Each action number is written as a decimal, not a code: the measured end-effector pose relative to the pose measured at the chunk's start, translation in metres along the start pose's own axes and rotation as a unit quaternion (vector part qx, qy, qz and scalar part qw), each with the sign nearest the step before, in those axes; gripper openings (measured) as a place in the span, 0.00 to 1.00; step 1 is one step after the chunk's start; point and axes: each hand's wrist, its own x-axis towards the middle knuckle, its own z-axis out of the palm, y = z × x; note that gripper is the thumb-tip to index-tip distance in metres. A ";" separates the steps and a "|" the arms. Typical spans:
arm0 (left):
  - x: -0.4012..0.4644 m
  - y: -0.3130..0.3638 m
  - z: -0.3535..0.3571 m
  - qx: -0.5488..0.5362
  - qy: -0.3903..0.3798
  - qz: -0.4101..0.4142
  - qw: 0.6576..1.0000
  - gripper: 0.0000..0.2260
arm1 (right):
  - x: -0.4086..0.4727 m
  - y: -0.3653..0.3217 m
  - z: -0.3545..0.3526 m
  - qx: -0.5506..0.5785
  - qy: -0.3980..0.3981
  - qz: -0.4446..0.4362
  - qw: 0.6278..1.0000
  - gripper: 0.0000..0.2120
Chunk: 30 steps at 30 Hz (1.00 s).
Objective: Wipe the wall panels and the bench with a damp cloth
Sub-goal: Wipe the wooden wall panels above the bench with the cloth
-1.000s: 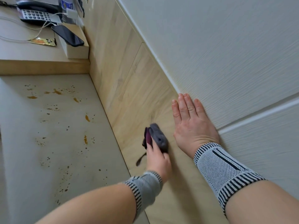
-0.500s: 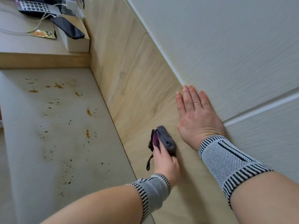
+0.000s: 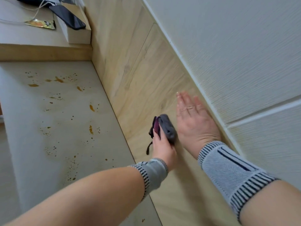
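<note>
The left hand (image 3: 163, 146) grips a folded dark grey cloth (image 3: 166, 128), with a purple side showing, and presses it on the wooden wall panel (image 3: 143, 79) in the lower middle of the frame. Its fingers are curled around the cloth. A thin dark strip hangs from the cloth. Just beside it, to the right, the right hand (image 3: 193, 121) lies flat on the same panel, fingers straight and together, holding nothing; its fingertips look blurred. Both wrists wear grey striped wrist bands (image 3: 231, 172). Above the panel is a white textured wall (image 3: 236, 54). At the left of the frame the grey worktop (image 3: 32, 128) carries many orange-brown stains (image 3: 92, 108). In the upper left a black phone (image 3: 67, 17) lies on a pale box (image 3: 78, 35), near a yellow sachet (image 3: 39, 23) and white cables.
</note>
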 end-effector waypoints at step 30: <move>0.078 -0.088 -0.018 -0.079 0.042 -0.029 0.996 0.40 | 0.027 -0.087 0.081 0.162 -0.086 -0.016 0.983 0.27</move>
